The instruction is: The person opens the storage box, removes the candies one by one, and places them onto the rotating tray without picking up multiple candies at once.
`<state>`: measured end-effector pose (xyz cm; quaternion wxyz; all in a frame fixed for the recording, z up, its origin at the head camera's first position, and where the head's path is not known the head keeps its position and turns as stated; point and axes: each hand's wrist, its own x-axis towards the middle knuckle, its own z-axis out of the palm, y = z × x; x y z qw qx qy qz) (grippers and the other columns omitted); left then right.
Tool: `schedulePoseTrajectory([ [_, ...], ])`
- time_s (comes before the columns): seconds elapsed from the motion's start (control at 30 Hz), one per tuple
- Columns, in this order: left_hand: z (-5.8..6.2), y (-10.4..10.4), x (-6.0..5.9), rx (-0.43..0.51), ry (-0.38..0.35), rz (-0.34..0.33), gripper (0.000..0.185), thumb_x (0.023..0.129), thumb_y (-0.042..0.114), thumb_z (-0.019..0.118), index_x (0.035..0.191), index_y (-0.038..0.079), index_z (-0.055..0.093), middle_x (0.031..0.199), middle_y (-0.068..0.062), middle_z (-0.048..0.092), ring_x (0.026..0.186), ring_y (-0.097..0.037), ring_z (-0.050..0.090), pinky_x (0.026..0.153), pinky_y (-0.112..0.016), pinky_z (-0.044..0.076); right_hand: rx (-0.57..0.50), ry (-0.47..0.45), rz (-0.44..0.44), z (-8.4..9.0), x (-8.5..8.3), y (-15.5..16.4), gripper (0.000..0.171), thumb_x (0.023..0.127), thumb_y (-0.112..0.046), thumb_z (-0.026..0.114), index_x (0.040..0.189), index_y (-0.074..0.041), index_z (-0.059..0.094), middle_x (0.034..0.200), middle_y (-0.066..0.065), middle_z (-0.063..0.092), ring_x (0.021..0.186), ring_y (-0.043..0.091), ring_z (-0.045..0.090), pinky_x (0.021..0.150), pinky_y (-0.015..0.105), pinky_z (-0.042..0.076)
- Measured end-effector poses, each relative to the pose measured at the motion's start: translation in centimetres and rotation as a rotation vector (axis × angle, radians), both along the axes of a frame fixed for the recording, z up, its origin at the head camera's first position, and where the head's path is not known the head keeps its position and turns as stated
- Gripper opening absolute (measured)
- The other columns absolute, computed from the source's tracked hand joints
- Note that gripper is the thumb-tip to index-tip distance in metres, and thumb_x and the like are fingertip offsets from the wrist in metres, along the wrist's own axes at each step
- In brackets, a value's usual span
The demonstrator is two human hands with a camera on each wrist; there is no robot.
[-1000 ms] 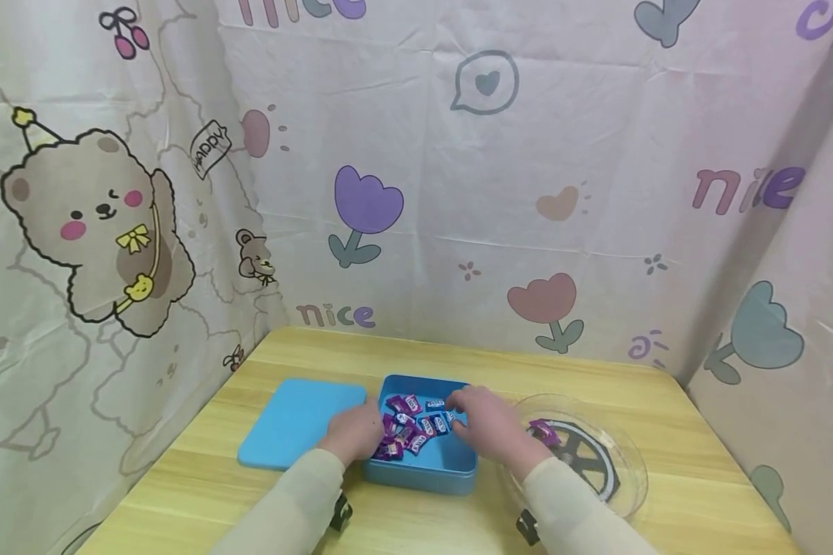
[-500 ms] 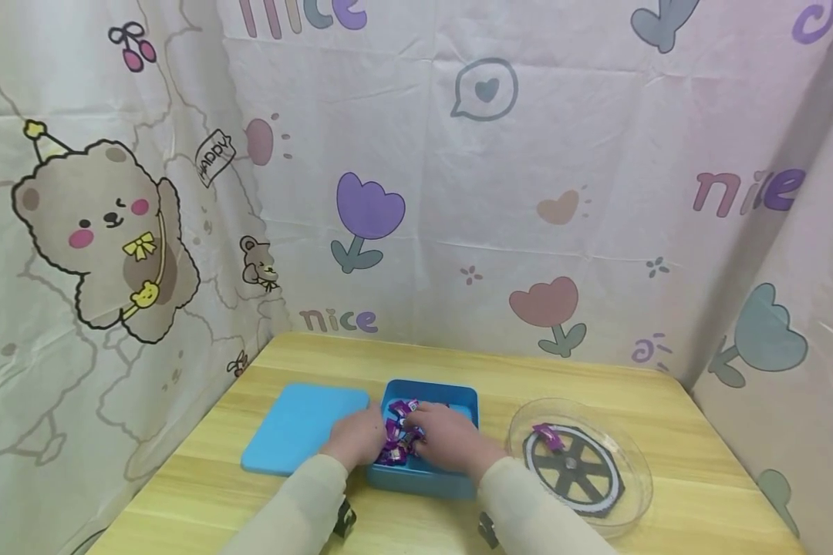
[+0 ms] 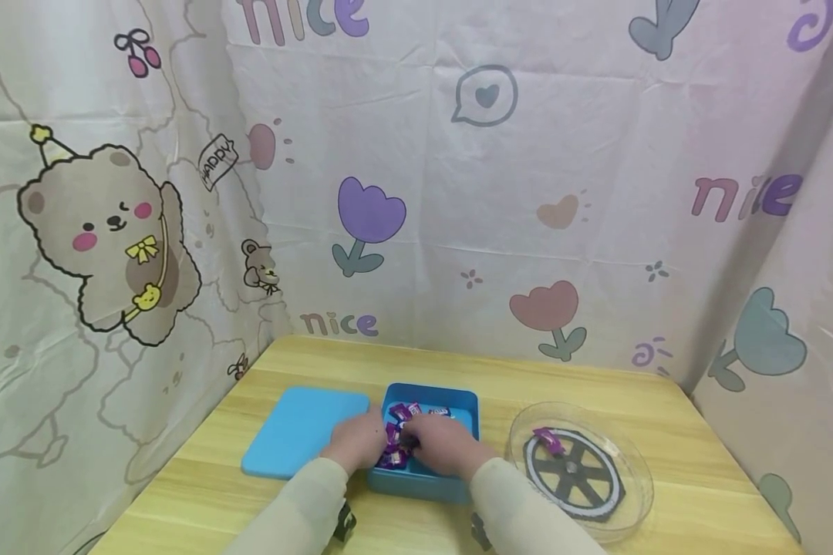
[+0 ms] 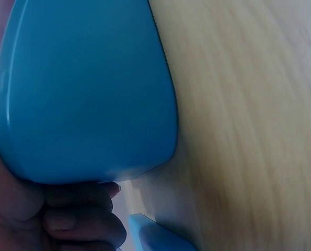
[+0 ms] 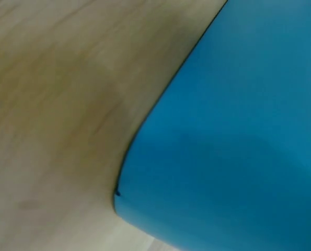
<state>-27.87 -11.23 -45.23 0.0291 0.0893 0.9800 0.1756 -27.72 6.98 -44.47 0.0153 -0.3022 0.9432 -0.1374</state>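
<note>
A wooden counter (image 3: 666, 401) is shown. At its centre a blue box (image 3: 462, 401) holds purple candies (image 3: 403, 412). Both hands are lowered into it: left hand (image 3: 356, 441) at nine o'clock, right hand (image 3: 444, 445) nearer the pile, grips hidden, so their hold cannot be told.

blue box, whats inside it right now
The blue box holds small purple wrapped candies. The left hand and right hand are over them, covering most of the pile and the floor.
</note>
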Motion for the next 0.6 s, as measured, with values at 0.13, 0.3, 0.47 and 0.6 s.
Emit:
schedulePoseTrajectory([
  [0.13, -0.12, 0.01, -0.10, 0.005, -0.015, 0.013, 0.038, 0.100, 0.014, 0.055, 0.129, -0.011, 0.053, 0.107, -0.021, 0.066, 0.089, -0.028, 0.061, 0.083, -0.055, 0.053, 0.031, 0.011, -0.020, -0.27, -0.10, -0.07, 0.015, 0.093, -0.018, 0.075, 0.107, -0.022, 0.074, 0.096, -0.012, 0.066, 0.092, 0.009, 0.063, 0.089, 0.037, 0.055],
  [0.3, -0.11, 0.03, -0.01, 0.013, -0.029, 0.026, 0.040, 0.102, 0.016, 0.054, 0.131, -0.011, 0.052, 0.111, -0.022, 0.066, 0.090, -0.028, 0.061, 0.084, -0.055, 0.053, 0.057, 0.023, -0.053, -0.82, -0.37, -0.16, 0.012, 0.093, -0.020, 0.076, 0.105, -0.020, 0.075, 0.098, -0.009, 0.066, 0.092, 0.010, 0.063, 0.091, 0.036, 0.054],
  [0.47, -0.03, 0.05, 0.03, 0.016, -0.035, 0.034, 0.044, 0.102, 0.016, 0.054, 0.135, -0.012, 0.049, 0.117, -0.025, 0.065, 0.095, -0.031, 0.062, 0.087, -0.056, 0.051, 0.027, -0.013, -0.095, -0.92, -0.44, -0.08, 0.007, 0.094, -0.021, 0.074, 0.101, -0.019, 0.075, 0.091, -0.009, 0.064, 0.087, 0.010, 0.061, 0.091, 0.036, 0.054],
  [0.6, -0.04, 0.12, -0.04, 0.019, -0.040, 0.035, 0.045, 0.101, 0.016, 0.054, 0.136, -0.012, 0.049, 0.120, -0.026, 0.064, 0.096, -0.031, 0.062, 0.087, -0.057, 0.051, 0.019, -0.019, -0.109, -0.84, -0.44, 0.11, 0.005, 0.095, -0.018, 0.073, 0.099, -0.018, 0.075, 0.086, -0.009, 0.062, 0.083, 0.009, 0.059, 0.089, 0.036, 0.055],
])
